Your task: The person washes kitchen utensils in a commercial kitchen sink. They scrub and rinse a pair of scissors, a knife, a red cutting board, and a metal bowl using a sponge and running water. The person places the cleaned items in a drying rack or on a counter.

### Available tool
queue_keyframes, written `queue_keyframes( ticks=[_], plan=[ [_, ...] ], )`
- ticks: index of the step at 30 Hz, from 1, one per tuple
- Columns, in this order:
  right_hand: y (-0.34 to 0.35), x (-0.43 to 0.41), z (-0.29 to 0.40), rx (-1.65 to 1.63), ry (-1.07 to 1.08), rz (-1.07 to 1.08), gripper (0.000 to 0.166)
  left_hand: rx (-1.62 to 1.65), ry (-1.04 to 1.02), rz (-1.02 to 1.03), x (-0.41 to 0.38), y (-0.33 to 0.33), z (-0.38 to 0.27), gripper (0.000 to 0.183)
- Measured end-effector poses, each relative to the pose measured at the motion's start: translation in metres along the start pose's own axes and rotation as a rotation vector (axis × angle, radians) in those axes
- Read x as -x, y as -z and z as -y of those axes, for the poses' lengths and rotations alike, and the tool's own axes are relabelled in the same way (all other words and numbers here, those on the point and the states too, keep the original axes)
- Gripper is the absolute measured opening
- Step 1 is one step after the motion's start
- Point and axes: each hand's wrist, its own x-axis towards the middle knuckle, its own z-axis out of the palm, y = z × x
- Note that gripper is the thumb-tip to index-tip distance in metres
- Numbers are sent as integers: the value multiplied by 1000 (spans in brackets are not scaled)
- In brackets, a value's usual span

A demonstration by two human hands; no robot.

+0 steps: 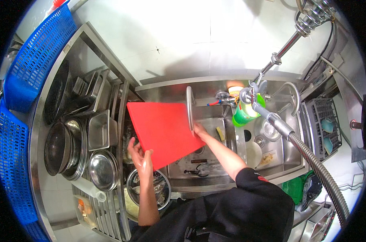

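A red cutting board (pixel 167 133) is held tilted over the left basin of a steel sink (pixel 214 110). My left hand (pixel 142 155) is at its lower left edge, with the thumb over the face and the fingers on the outer side. On the right edge, my right hand (pixel 200 132) grips the board, its fingers partly hidden behind the curved faucet spout (pixel 189 109). Beneath the board in the basin are a yellow sponge (pixel 220 133) and dark-handled utensils (pixel 196 172). A metal bowl with fish-like pieces (pixel 161 189) stands below my left forearm.
Steel shelving at left carries stacked pans (pixel 57 148), a rectangular container (pixel 99 130) and round lids (pixel 102 170). A flexible spray hose (pixel 309 154) crosses the right side. The right basin holds a white plate (pixel 254 154), near a green container (pixel 244 113).
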Motion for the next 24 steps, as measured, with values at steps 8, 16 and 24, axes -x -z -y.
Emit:
queue_keyframes(
  ticks=[8,16,24],
  plan=[
    [104,108,-9,563,-92,-182,65,-360,196,134,29,13,68,44],
    [189,236,85,617,-33,-289,46,-161,566,584,43,-19,180,56],
    [140,308,162,666,413,-516,32,-248,348,425,-2,-146,326,70]
  ],
)
